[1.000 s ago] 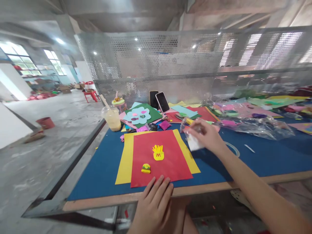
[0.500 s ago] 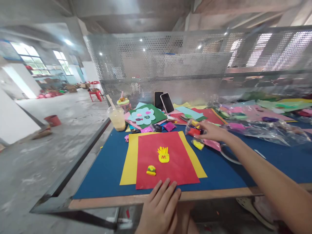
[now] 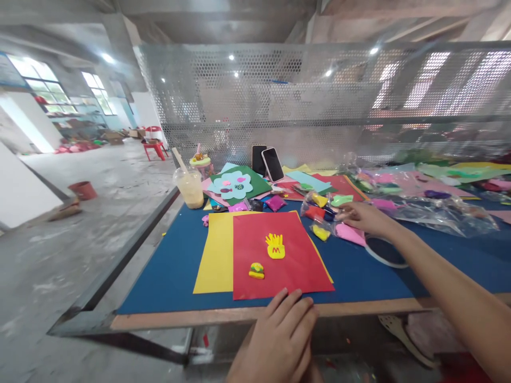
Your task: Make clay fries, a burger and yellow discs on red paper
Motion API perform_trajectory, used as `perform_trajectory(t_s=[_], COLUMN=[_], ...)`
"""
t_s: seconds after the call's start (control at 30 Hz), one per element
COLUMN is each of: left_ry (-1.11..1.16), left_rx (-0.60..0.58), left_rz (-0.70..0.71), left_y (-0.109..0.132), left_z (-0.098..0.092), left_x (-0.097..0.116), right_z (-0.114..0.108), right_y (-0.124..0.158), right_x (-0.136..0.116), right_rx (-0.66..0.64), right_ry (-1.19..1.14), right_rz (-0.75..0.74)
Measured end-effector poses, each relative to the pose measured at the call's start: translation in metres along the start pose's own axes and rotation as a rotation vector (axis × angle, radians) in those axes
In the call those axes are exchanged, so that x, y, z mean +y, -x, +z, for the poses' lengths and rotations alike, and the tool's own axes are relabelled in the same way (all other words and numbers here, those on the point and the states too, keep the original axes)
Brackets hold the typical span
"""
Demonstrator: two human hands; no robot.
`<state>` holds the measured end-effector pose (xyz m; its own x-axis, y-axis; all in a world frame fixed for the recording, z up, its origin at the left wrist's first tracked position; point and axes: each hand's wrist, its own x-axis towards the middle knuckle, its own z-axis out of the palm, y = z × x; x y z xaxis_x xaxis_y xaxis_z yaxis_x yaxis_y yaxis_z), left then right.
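Observation:
My left hand (image 3: 279, 331) lies at the table's front edge, fingers stretched out near the lower edge of a red sheet (image 3: 251, 234). On that sheet are yellow clay French fries (image 3: 275, 248) with a red M and a small clay burger (image 3: 256, 271). A yellow sheet (image 3: 213, 252) shows beneath it. My right hand (image 3: 361, 217) reaches among bagged modelling clay, its fingers bent together; what they pinch, if anything, is hidden. Around it are a pink packet (image 3: 349, 234), a light green one (image 3: 342, 200), a red one (image 3: 315, 211) and a yellow one (image 3: 320, 231).
A roll of tape (image 3: 385, 260) lies under my right forearm. Toward the back stand a plastic drink cup (image 3: 189, 189) with a straw and two phones, one white-edged (image 3: 273, 164). Coloured papers and clear bags (image 3: 431, 215) spread rightward before a perforated metal screen (image 3: 255, 106).
My right hand has shifted right, off the red and yellow packets; a light green packet now shows behind it. The red sheet has slid right over the yellow one, and my left hand moved right too.

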<state>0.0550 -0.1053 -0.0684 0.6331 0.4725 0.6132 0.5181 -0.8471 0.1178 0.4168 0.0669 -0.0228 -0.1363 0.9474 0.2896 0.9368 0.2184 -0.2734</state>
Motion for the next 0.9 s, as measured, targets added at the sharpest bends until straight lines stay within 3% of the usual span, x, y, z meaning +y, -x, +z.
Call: perform_trajectory(t_s=[0.13,0.27,0.33,0.43,0.5,0.6,0.67,0.9], left_ry=[0.056,0.146,0.210,0.387,0.604,0.910,0.981,0.974], left_rx=[0.007,0.084,0.186,0.296,0.220,0.004,-0.063,0.029], left_rz=[0.019,0.019,-0.067,-0.366,-0.548,-0.591,-0.590,-0.634], left_y=[-0.004,-0.021,-0.037,-0.069,-0.090,-0.114,-0.124,-0.140], left_z=[-0.005,-0.024,-0.034,-0.045,-0.049,-0.051,-0.050,-0.036], left_x=[0.003,-0.002,-0.009,-0.028,-0.042,-0.061,-0.072,-0.109], right_z=[-0.007,-0.018,-0.022,-0.024,-0.023,-0.017,-0.013,0.001], right_y=[0.004,0.011,0.019,0.035,0.044,0.049,0.045,0.005], right_x=[-0.011,-0.046,-0.075,-0.123,-0.148,-0.166,-0.168,-0.168], right_rx=[0.072,0.199,0.237,0.243,0.203,0.214,0.237,0.348], right_ry=[-0.015,-0.064,-0.103,-0.269,-0.301,-0.335,-0.349,-0.410], right_rz=[0.016,-0.011,-0.078,-0.323,-0.433,-0.470,-0.474,-0.393])
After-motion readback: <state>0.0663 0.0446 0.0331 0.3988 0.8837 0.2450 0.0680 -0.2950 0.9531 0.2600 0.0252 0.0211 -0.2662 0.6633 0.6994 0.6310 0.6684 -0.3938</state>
